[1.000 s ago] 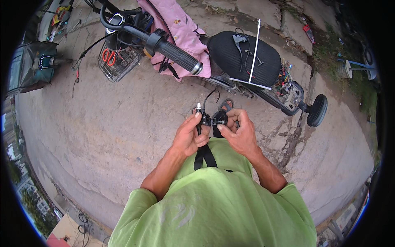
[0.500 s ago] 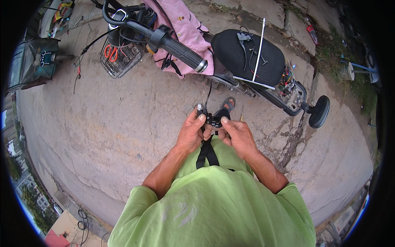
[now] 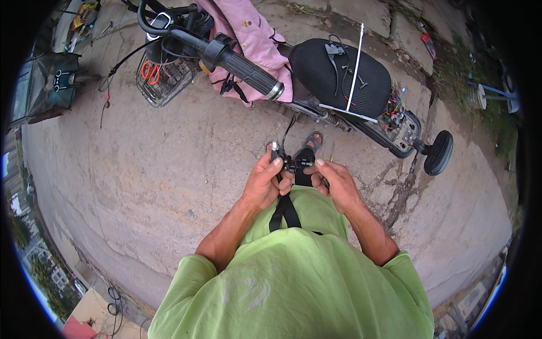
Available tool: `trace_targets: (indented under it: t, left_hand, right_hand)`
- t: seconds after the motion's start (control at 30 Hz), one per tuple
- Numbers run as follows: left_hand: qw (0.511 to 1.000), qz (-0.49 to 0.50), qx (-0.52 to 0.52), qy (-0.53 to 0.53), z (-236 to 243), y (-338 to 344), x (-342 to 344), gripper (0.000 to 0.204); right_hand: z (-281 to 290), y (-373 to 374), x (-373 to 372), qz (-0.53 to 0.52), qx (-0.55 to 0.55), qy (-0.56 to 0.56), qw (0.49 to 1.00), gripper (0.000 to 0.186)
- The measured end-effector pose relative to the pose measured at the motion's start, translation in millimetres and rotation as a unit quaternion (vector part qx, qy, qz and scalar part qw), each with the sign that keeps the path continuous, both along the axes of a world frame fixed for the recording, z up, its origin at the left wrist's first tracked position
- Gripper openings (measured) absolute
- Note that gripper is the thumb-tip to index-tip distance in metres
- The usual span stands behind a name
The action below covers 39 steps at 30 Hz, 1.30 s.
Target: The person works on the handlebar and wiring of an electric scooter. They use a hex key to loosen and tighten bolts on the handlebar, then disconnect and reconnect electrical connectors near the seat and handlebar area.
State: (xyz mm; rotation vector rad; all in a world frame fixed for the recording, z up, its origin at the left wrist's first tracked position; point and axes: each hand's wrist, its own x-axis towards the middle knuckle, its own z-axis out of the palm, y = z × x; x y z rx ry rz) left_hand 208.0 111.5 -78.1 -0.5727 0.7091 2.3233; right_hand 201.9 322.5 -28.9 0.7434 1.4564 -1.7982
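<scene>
Pinching a small black metal part (image 3: pixel 293 164) at chest height, the left hand (image 3: pixel 265 183) grips its left end, thumb up; the right hand (image 3: pixel 334 183) clasps its right end; its long axis runs across between them

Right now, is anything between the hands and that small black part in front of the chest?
Nothing visible. The left hand and right hand both already grip the small black part directly, fingers around it. A thin cable runs up from it toward the scooter.
</scene>
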Motion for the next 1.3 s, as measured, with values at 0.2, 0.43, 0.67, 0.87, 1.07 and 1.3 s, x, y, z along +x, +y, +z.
trace_targets:
  t: [0.2,0.43,0.67,0.87,1.07,1.3]
  left_hand:
    - [0.996,-0.048,0.029,-0.065,5.5,0.4,-7.1,0.022]
    - [0.993,-0.067,-0.036,-0.089,4.6,4.3,-12.5,0.031]
    - [0.983,-0.078,-0.164,-0.028,10.7,8.3,-10.2,0.047]
    - [0.993,-0.072,-0.089,0.032,7.0,-2.9,-3.3,0.046]
    - [0.983,-0.045,-0.118,0.136,4.1,-1.9,1.3,0.042]
    - [0.973,-0.024,-0.114,0.2,-6.6,-0.2,2.9,0.036]
  right_hand:
    - [-11.0,-12.4,-2.5,0.036,0.124,0.275,0.953,0.026]
    - [-4.8,-6.8,-5.6,0.194,0.222,0.402,0.867,0.032]
    - [-8.9,-5.5,-12.5,0.252,0.254,0.422,0.833,0.033]
    - [-1.3,-6.9,-16.6,0.245,0.236,0.401,0.85,0.033]
    - [8.0,-7.4,-18.7,0.236,0.208,0.395,0.863,0.03]
    - [22.1,-10.0,-25.2,0.243,0.206,0.355,0.879,0.032]
